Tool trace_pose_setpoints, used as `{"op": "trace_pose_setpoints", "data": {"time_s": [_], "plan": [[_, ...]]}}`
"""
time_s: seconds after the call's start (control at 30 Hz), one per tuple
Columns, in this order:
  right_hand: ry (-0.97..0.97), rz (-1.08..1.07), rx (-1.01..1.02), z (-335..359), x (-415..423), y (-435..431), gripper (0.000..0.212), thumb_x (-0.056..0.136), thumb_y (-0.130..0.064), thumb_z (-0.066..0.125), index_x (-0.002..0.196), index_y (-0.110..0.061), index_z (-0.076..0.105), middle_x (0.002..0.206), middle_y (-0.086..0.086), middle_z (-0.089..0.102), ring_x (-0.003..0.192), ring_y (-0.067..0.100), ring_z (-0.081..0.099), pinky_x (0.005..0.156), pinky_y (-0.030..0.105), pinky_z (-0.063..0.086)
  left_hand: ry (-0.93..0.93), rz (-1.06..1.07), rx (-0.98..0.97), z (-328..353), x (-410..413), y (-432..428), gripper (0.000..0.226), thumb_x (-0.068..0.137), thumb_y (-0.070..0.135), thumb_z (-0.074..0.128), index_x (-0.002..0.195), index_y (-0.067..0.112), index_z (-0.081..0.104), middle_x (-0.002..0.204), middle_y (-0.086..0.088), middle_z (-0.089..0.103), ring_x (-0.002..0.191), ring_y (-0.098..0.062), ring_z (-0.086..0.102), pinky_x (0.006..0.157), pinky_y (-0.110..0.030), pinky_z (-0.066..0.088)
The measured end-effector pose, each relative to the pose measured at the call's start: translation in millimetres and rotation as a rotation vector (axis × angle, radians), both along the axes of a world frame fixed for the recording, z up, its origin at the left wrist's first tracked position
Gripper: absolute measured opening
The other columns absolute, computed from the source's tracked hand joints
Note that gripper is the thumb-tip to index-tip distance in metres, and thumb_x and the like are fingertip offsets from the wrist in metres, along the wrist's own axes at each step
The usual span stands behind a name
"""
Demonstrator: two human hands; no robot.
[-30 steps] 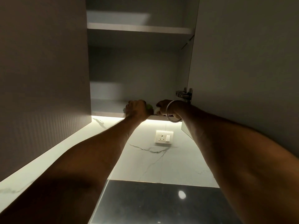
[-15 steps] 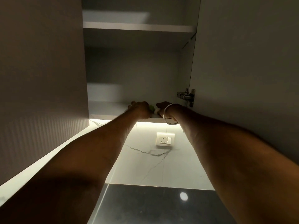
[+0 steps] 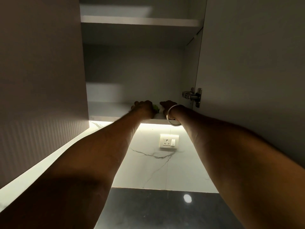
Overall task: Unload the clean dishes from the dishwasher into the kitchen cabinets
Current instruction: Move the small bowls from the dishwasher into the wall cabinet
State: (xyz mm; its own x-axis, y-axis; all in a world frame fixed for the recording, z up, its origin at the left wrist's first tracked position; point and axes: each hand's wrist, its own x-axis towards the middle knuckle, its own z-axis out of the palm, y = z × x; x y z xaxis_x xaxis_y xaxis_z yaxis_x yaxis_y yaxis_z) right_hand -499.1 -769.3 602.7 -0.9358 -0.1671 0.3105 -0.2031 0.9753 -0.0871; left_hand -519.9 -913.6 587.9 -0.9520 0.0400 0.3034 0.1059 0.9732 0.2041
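Black polished countertop (image 3: pixel 156 210) lies nearest, at the bottom of the view, with one bright spot of reflected light on it. Two bare forearms reach up and away over it. Behind them rises a white veined marble backsplash (image 3: pixel 145 164) carrying a wall socket (image 3: pixel 169 140), lit by a warm glow from under the cabinet. At the front edge of the lower shelf (image 3: pixel 105 109) the left hand (image 3: pixel 143 109) and right hand (image 3: pixel 168 105) come close together, a metal bangle (image 3: pixel 171 117) on the right wrist. Between them, touching both, a small green-and-white item (image 3: pixel 156 108) sits on that shelf, mostly hidden. I cannot tell whether either hand's fingers grasp it or merely rest against it. A metal hinge (image 3: pixel 192 95) joins the open door (image 3: pixel 247 63) at right. Farther up runs the upper shelf (image 3: pixel 140 21)
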Motion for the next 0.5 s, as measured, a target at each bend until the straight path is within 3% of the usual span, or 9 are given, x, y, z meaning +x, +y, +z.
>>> {"op": "trace_pose_setpoints", "data": {"time_s": [0.3,0.5], "plan": [[0.049,-0.038,-0.014,-2,3,-1,0.055,0.098,-0.006,0.056,0.150,-0.006,0.039,0.155,0.015,0.040,0.143,0.033,0.037,0.116,0.038,0.033,0.006,-0.029,0.006,1,13,-4,0.047,0.086,0.046,0.049,0.128,0.025,0.054,0.126,-0.011,0.060,0.121,-0.039,0.052,0.102,-0.049,0.043],[0.069,-0.022,-0.046,-8,26,-3,0.057,0.095,-0.010,0.054,0.150,-0.009,0.036,0.147,0.016,0.042,0.139,0.036,0.035,0.112,0.041,0.038,0.097,-0.044,0.004,-1,46,-4,0.044,0.095,0.037,0.052,0.136,0.022,0.046,0.126,-0.015,0.058,0.119,-0.042,0.049,0.098,-0.051,0.046]]}}
